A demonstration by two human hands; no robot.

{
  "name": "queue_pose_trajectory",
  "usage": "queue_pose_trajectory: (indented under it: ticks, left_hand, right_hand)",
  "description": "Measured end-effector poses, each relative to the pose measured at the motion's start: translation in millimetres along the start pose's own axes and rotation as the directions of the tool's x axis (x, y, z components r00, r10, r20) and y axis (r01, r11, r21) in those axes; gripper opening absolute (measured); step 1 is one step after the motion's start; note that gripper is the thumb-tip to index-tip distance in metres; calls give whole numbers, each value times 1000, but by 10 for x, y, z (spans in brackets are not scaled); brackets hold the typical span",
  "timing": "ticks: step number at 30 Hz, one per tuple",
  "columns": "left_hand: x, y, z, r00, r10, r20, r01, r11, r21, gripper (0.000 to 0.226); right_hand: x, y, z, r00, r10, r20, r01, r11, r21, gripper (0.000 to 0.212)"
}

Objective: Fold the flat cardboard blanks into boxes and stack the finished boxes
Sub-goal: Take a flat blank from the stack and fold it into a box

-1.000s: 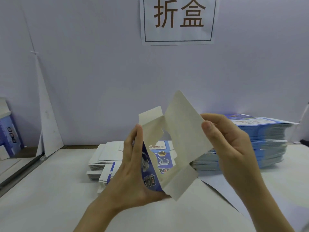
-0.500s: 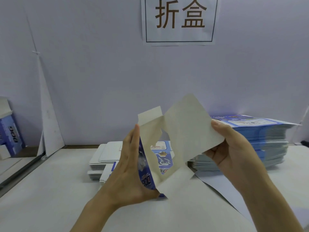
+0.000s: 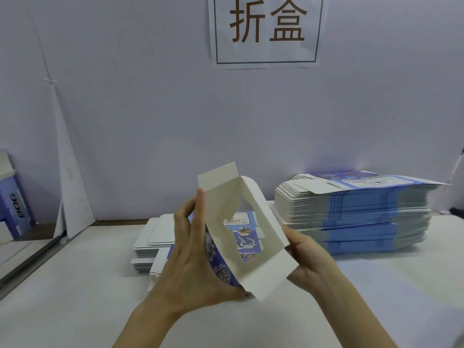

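Backdrop wall point(image 3: 125, 121): pale lilac, fills the whole rear of the view.

Worktop point(image 3: 75, 285): white, runs from the wall to the near edge.

Tall stack of flat blanks point(image 3: 356, 217): at rear right on the worktop, against the wall. Blue print on the top sheet and down the right-hand edges, white flaps towards the left.

Paper sign point(image 3: 267, 31): fixed high on the wall, centre. Two large brown characters inside a thin dark frame.

Leaning board point(image 3: 72, 192): white, narrow and pointed, propped against the wall at rear left.

Low stack of flat blanks point(image 3: 153, 242): at centre rear, left of the tall stack and apart from it. Mostly white side up, partly hidden behind the hands.

Half-folded blank point(image 3: 266, 272): held in the air over the middle of the worktop, between both hands, in front of the low stack. White inner side towards the camera, blue printed panel on the left, a shaped window cut through the white panel, one flap upright at the top.

Blue printed box point(image 3: 13, 209): at far left, cut off by the edge of the view.

Left hand point(image 3: 195, 267): grip closed on the half-folded blank, fingers straight up along the blue panel, thumb hooked under the lower corner.

Right hand point(image 3: 306, 257): touching the right edge of the white panel. Fingers hidden behind the card, so grip impossible to tell.
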State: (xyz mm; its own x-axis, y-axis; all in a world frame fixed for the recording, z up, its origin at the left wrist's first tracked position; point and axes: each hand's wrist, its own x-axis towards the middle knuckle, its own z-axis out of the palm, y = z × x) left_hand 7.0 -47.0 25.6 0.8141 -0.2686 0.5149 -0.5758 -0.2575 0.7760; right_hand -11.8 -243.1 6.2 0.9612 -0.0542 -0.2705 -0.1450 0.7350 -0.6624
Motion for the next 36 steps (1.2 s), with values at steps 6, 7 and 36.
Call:
queue_pose_trajectory:
  ticks: [6, 7, 36]
  left_hand:
    - [-146, -204, 58, 956, 177, 236, -230, 948, 221, 150]
    - [-159, -250, 71, 954, 160, 252, -218, 950, 224, 146]
    - [-163, -255, 78, 935, 214, 284, -251, 963, 101, 128]
  right_hand:
    - [-127, -332, -59, 965, -255, -67, 257, 966, 17, 19]
    - [-135, -327, -62, 966, -247, -71, 248, 969, 6, 17]
    - [-439, -451, -5, 458, -847, 269, 790, 250, -560, 20]
